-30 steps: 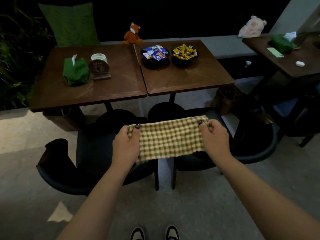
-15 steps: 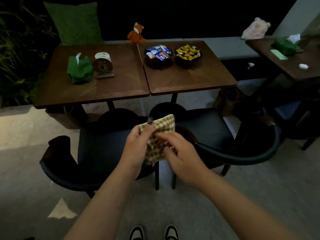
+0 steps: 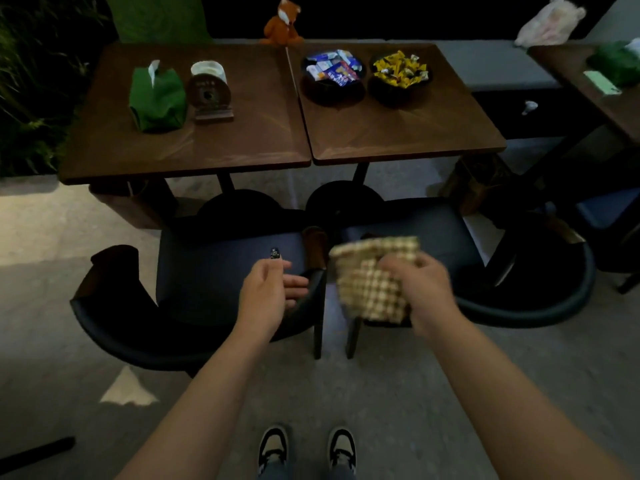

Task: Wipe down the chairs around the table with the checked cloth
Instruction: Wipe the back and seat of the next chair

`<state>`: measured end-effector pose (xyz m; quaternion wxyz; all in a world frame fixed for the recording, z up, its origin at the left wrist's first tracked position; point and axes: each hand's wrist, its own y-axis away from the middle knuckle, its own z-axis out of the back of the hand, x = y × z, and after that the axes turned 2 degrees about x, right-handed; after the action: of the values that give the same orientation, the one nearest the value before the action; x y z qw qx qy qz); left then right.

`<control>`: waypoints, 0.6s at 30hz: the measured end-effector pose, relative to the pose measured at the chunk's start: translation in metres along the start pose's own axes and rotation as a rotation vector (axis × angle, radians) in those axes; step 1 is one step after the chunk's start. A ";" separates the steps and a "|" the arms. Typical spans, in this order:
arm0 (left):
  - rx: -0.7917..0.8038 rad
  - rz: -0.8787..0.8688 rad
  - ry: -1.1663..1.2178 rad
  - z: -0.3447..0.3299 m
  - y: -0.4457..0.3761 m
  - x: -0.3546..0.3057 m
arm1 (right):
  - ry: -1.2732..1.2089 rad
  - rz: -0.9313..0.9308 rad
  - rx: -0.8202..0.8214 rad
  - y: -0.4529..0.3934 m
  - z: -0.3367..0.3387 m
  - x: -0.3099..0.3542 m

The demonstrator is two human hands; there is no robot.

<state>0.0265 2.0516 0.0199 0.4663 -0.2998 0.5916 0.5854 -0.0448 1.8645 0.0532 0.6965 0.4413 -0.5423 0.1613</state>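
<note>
Wiping looks about to begin: right hand [image 3: 420, 289] grips the bunched checked cloth [image 3: 372, 278] above the right chair [image 3: 450, 244]; left hand [image 3: 268, 289] (loosely curled, holding nothing) hovers left of it.

Orange fox toy [image 3: 282, 20], green tissue pouch [image 3: 157, 97], two snack bowls [image 3: 332, 77], pink plush [image 3: 550, 20], paper scrap on floor [image 3: 128, 389]
</note>
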 end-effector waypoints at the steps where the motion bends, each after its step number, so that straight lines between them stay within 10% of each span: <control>1: -0.009 -0.031 -0.067 0.003 -0.008 0.008 | -0.076 0.074 -0.148 -0.010 0.000 0.002; 4: -0.042 -0.098 -0.238 0.007 -0.029 0.031 | 0.161 0.442 -0.414 -0.038 -0.012 -0.005; 7: -0.042 -0.066 -0.351 0.000 -0.047 0.055 | 0.506 0.725 -0.322 -0.058 -0.046 -0.038; 12: -0.148 0.087 -0.376 -0.020 -0.070 0.083 | 0.661 0.483 0.381 -0.066 -0.088 -0.116; 18: -0.298 0.147 -0.352 -0.024 -0.080 0.090 | 0.662 0.473 0.257 -0.084 -0.092 -0.135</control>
<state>0.0587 2.0345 -0.0975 0.4689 -0.2148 0.4285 0.7419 0.0222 1.9250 -0.1068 0.7161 0.3125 -0.3513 0.5159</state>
